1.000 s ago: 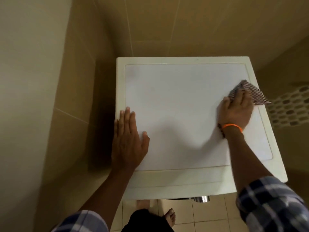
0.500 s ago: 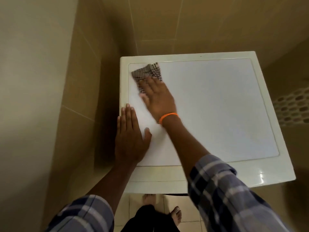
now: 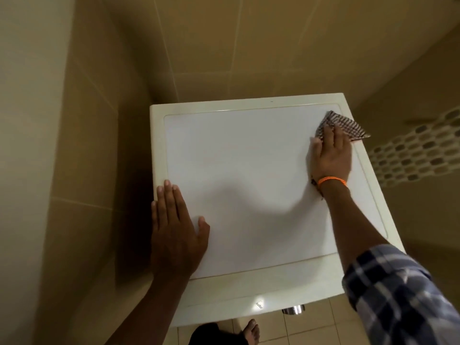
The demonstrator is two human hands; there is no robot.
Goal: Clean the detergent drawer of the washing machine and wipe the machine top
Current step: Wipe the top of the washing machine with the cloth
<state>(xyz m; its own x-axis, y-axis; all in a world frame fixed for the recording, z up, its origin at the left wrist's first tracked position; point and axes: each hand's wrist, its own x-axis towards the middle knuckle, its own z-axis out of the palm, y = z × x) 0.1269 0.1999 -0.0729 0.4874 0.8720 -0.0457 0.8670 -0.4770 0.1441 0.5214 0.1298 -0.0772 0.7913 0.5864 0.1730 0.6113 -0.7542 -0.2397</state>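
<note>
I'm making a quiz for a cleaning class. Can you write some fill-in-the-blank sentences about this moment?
1. The right hand presses a checked ____ onto the machine top.
2. The left hand lies ____ near the top's left edge.
3. The wristband on the right wrist is ____.

Missing words: cloth; flat; orange

The machine top [image 3: 249,175] is a smooth, white panel with a soft sheen, set in a cream frame [image 3: 159,145] of plastic appearance; the frame's front edge shows a small glossy highlight. The cloth [image 3: 348,125] is a woven, checked fabric, matt and creased. The knob [image 3: 293,309] under the front edge is shiny, chrome-like metal. The wall tiles [image 3: 211,41] are smooth with a dull satin finish. The sleeve [image 3: 403,295] is plaid woven cloth. The wristband [image 3: 332,180] is orange, matt.
</note>
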